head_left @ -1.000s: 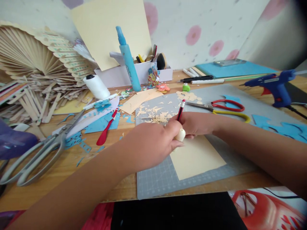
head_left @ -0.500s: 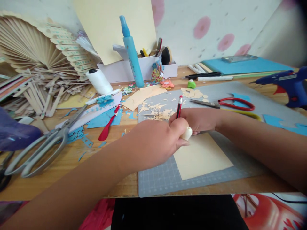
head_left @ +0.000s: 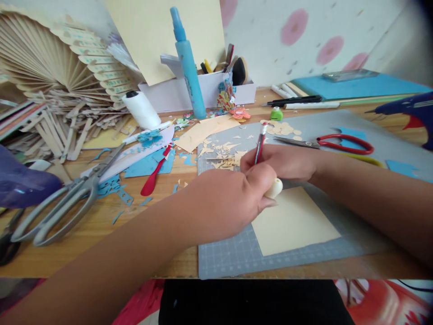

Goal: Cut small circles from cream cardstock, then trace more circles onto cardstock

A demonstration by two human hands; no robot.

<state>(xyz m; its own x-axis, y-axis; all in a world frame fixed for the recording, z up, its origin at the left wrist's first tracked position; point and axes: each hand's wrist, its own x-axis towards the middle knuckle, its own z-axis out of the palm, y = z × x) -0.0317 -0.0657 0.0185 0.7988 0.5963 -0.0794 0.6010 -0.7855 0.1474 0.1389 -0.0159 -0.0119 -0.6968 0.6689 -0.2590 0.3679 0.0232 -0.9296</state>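
My left hand (head_left: 233,198) is closed around a small cream rounded piece (head_left: 274,188), which shows a dark dot on its end. Most of that piece is hidden inside my fingers. Just behind it, my right hand (head_left: 282,161) grips a red and black pencil (head_left: 260,143), its eraser end up and its tip out of sight. Both hands meet over a cream paper sheet (head_left: 296,225) lying on the grey cutting mat (head_left: 230,264). Cream paper scraps (head_left: 221,151) lie just beyond my fingers.
Red-handled scissors (head_left: 345,142) lie right on the mat, large grey scissors (head_left: 74,198) at left. A blue spray bottle (head_left: 191,76) stands behind, near a white thread spool (head_left: 142,110). A blue glue gun (head_left: 409,110) sits far right, a red spatula-like tool (head_left: 154,178) left.
The whole view has shifted slightly, so most things appear further right. The pencil leans a little more to the right at its top. Both hands keep their grips.
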